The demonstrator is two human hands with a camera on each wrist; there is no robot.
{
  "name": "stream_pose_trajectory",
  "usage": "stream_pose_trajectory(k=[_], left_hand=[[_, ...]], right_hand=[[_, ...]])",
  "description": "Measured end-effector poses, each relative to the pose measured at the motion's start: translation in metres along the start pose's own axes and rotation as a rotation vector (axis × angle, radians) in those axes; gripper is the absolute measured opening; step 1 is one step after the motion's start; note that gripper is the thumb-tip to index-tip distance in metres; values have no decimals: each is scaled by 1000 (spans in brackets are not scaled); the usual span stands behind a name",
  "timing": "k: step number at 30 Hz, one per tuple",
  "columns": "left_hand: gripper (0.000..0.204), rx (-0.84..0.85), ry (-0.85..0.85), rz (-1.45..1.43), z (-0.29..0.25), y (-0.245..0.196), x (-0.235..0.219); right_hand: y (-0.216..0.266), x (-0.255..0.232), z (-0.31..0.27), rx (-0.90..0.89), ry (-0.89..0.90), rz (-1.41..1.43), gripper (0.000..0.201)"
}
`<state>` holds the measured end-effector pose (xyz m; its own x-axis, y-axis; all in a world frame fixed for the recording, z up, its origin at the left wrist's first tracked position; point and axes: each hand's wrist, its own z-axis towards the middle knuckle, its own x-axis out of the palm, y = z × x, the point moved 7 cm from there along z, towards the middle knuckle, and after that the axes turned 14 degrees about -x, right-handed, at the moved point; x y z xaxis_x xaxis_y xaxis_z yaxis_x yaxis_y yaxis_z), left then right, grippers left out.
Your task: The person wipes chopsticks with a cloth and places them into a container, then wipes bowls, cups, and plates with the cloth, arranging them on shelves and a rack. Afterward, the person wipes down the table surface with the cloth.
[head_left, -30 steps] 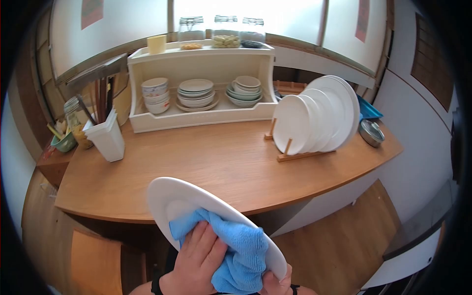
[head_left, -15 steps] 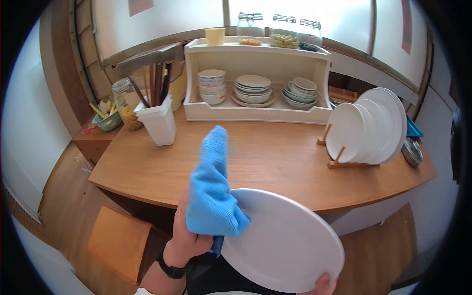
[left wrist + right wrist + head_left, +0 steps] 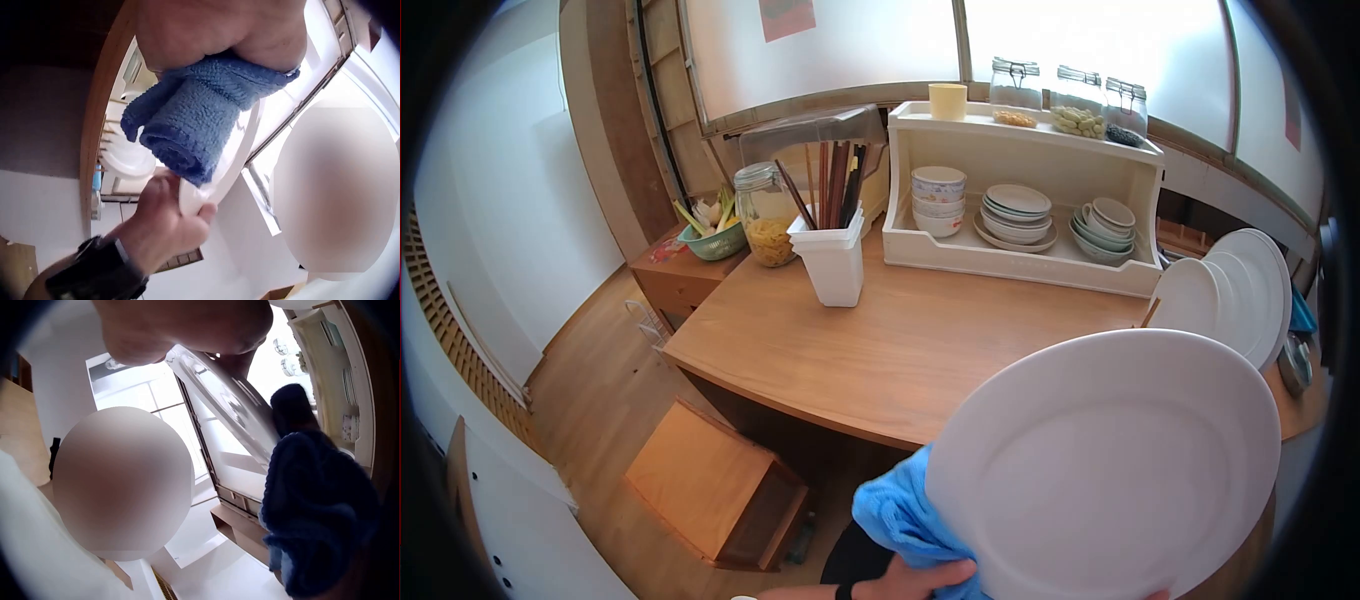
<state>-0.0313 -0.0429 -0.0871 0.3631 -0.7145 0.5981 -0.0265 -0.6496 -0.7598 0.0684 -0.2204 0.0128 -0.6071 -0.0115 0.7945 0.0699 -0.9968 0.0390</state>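
Note:
I hold a large white plate (image 3: 1105, 465) upright in front of me, its face toward the head camera. A blue cloth (image 3: 900, 520) is bunched at the plate's lower left edge, behind the rim. My left hand (image 3: 915, 580) grips that cloth; in the left wrist view the cloth (image 3: 200, 119) hangs from my left palm (image 3: 219, 31) against the plate's rim (image 3: 232, 159). My right hand (image 3: 165, 225) grips the plate's rim from below. In the right wrist view that hand (image 3: 187, 325) sits at the top over the plate's edge (image 3: 231, 406), with the cloth (image 3: 319, 506) beside it.
A wooden counter (image 3: 880, 350) lies ahead. On it stand a white shelf (image 3: 1020, 260) of bowls and plates, a rack of white plates (image 3: 1245, 290), a white holder of chopsticks (image 3: 830, 265) and a pasta jar (image 3: 765, 230). A wooden box (image 3: 720, 490) sits on the floor.
The plate has tipped up to face me and risen. The cloth has gone from above the plate's front to its lower left edge. My view has swung left.

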Motion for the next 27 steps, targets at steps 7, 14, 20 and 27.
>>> stream_pose_trajectory(k=[7, 14, 20, 27], left_hand=[[54, 186, -12, -39, 0, -83, -13], [66, 256, -42, 477, 6, -75, -26], [46, 116, -118, 55, 3, -55, -18], [39, 147, 14, -129, -9, -28, -17]], right_hand=[[20, -14, 1, 172, 38, -142, 68], [53, -54, 33, 69, 380, -1508, 58], [49, -33, 43, 58, 120, -1312, 48], [9, -20, 12, -112, -243, -340, 58]])
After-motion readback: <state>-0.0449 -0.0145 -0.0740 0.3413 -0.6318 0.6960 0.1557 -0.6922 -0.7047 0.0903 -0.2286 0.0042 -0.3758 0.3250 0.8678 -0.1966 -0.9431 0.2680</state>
